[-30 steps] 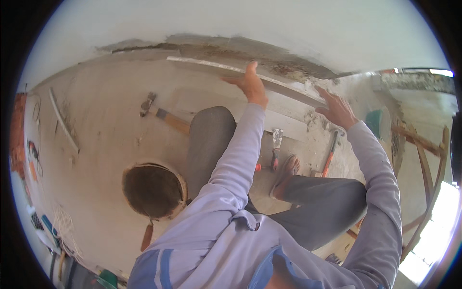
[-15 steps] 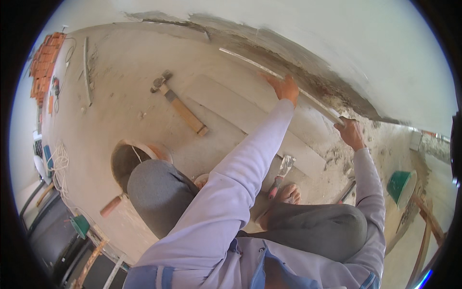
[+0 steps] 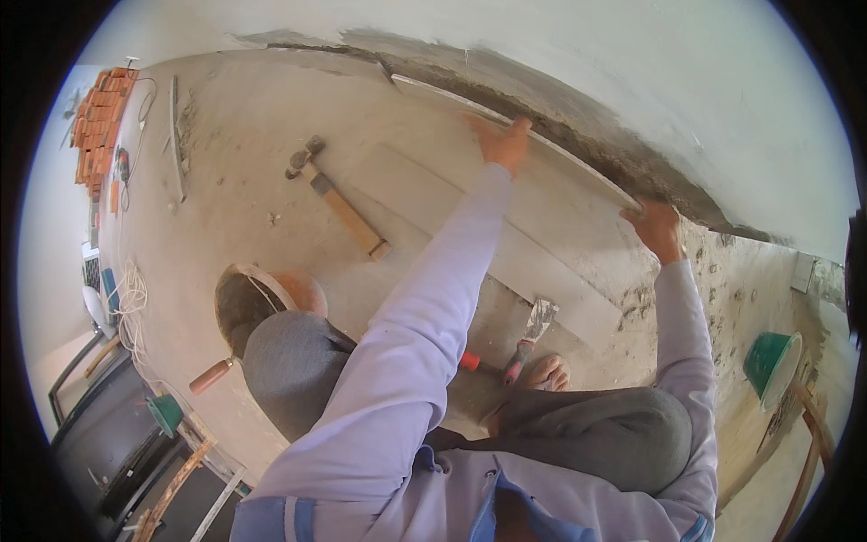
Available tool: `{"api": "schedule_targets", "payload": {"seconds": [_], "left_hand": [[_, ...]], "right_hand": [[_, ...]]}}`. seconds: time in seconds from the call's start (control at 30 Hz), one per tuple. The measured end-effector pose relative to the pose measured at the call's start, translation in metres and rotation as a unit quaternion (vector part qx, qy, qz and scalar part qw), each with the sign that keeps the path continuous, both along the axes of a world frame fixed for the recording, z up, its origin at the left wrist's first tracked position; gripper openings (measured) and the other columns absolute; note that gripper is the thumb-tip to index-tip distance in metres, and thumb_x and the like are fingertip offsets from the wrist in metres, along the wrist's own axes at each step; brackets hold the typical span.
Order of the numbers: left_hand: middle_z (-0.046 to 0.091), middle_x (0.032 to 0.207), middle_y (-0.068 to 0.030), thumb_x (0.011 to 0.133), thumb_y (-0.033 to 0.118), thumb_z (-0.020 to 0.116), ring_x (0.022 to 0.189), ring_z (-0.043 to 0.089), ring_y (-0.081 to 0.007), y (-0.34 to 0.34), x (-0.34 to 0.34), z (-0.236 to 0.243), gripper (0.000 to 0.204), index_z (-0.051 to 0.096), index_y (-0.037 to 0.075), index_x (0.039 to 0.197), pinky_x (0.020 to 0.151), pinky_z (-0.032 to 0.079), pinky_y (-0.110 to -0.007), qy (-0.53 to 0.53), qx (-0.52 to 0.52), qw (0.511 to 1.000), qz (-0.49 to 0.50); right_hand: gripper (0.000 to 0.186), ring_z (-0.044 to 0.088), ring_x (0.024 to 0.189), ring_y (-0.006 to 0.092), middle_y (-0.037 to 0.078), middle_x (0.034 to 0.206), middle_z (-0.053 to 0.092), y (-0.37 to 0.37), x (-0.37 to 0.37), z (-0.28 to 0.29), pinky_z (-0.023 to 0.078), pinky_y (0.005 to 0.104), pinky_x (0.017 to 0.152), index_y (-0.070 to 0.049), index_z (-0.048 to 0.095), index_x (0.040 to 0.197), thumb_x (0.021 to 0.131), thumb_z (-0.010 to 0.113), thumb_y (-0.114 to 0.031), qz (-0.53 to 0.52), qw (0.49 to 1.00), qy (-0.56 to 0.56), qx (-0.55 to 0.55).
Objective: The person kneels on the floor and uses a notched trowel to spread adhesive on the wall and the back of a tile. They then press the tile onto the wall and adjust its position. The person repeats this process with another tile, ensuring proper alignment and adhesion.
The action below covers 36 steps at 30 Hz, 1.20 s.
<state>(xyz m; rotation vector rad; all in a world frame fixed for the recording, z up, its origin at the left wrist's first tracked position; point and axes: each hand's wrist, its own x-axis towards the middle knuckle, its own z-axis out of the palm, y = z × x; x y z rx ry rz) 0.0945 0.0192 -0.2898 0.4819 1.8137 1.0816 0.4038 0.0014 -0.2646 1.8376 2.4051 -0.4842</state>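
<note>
A long, narrow pale tile strip (image 3: 578, 166) stands on edge along the base of the wall, in front of the rough mortar-smeared band. My left hand (image 3: 502, 144) is on its upper edge near the middle, fingers partly blurred. At the strip's near right end, my right hand (image 3: 659, 231) grips the corner. Long flat tile pieces (image 3: 560, 280) lie on the floor below my forearms. A putty knife (image 3: 531, 336) with a red and grey handle rests by my foot. To the left lies a hammer (image 3: 348, 215) with a wooden handle.
Beside my left knee sits a tipped-looking bucket (image 3: 237, 307) with mortar inside, and a wooden tool handle (image 3: 211, 377) pokes out nearby. A green bowl (image 3: 768, 366) stands at right. Farther left are stacked orange bricks (image 3: 101, 126) and a coiled white cable (image 3: 134, 303).
Both hands have pushed the tile strip forward against the base of the wall. My left hand has shifted left along with it, and the view has turned slightly.
</note>
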Motion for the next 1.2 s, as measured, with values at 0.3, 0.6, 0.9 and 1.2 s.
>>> {"api": "schedule_targets", "payload": {"seconds": [0.3,0.6,0.9,1.2], "left_hand": [[-0.005,0.161,-0.0241,0.086,0.026,0.075,0.151,0.001,-0.0308,-0.004,-0.002,-0.025,0.115,-0.016,-0.002,0.151,0.122,0.007,-0.032,-0.015,0.11,0.994,0.025],[-0.007,0.161,-0.0228,0.084,0.019,0.076,0.151,-0.002,-0.0295,0.026,-0.028,-0.043,0.115,-0.015,-0.003,0.151,0.122,0.005,-0.032,-0.037,0.172,0.984,0.015],[-0.01,0.162,-0.0202,0.083,0.017,0.077,0.151,-0.004,-0.0279,0.038,-0.034,-0.063,0.117,-0.016,0.0,0.152,0.122,0.004,-0.031,-0.059,0.171,0.983,0.039],[0.031,0.152,-0.0226,0.088,0.016,0.071,0.147,0.02,-0.0265,0.048,-0.032,-0.065,0.116,-0.027,-0.001,0.147,0.119,0.017,-0.032,0.04,0.095,0.995,0.006]], "right_hand": [[0.053,0.069,0.094,0.0248,0.015,0.108,0.07,-0.064,0.073,-0.047,0.056,0.0354,0.079,-0.003,0.053,0.134,0.089,0.072,-0.025,-0.334,0.841,0.425,0.01],[0.05,0.069,0.08,0.0152,0.009,0.083,0.073,-0.04,0.068,-0.071,0.051,0.0268,0.072,0.004,0.067,0.105,0.09,0.068,-0.043,-0.282,0.887,0.354,0.087],[0.046,0.068,0.082,0.0142,0.011,0.088,0.072,-0.025,0.064,-0.076,0.052,0.0259,0.074,0.005,0.066,0.106,0.091,0.068,-0.038,-0.289,0.869,0.397,0.059],[0.043,0.069,0.079,0.0143,0.012,0.089,0.073,-0.024,0.056,-0.07,0.053,0.0251,0.072,0.006,0.065,0.107,0.092,0.067,-0.034,-0.299,0.872,0.384,0.052]]}}
